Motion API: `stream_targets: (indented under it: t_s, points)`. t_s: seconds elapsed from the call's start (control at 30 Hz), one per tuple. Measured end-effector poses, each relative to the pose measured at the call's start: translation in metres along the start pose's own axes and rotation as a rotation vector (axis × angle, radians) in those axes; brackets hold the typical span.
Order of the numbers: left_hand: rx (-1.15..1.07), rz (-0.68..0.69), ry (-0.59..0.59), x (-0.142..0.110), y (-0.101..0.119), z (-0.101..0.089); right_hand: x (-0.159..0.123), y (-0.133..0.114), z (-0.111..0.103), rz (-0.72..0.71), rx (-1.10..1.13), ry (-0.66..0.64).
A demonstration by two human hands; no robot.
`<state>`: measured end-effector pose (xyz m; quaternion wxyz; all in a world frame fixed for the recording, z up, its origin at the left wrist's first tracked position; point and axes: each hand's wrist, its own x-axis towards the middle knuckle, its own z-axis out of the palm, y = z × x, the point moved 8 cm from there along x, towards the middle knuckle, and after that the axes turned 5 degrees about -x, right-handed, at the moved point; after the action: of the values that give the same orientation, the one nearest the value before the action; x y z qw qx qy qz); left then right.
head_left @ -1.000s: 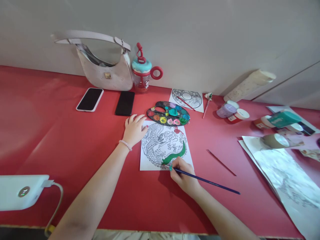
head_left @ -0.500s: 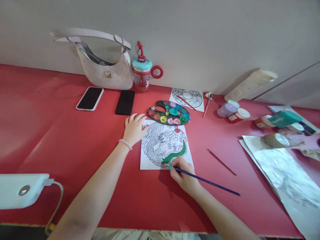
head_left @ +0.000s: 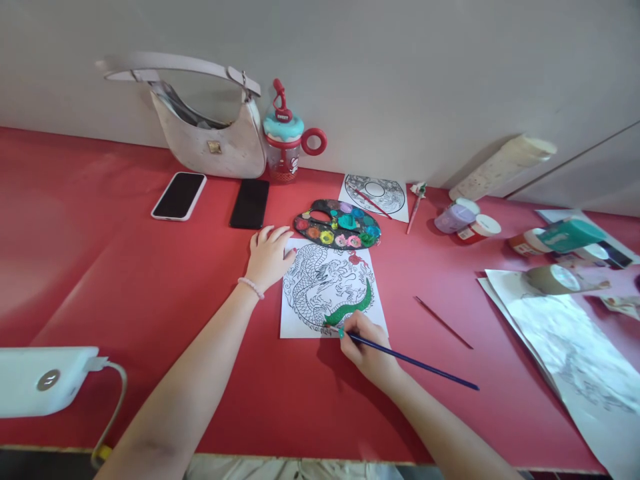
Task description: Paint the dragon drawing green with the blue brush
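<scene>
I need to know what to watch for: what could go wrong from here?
The right hand is close beside the green paint; if wet, it could smear.

The palette lies at the top edge of the sheet, near the left hand, so a nudge might get paint on the drawing.

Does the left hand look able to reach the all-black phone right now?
Probably yes: the left hand rests at the left edge of the paper, the all-black phone lies just past that hand, and nothing shows between them.
</scene>
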<state>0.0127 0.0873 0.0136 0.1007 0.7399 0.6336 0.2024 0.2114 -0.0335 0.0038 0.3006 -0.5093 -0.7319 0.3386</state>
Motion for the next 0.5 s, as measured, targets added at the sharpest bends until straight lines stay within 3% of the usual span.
stream_targets:
  t_s: [0.5]
  points:
    - [0.005,0.002,-0.005,-0.0001,-0.0003,0.0005,-0.0006,-0.0018,-0.0007,-0.013,0.012,-0.022]
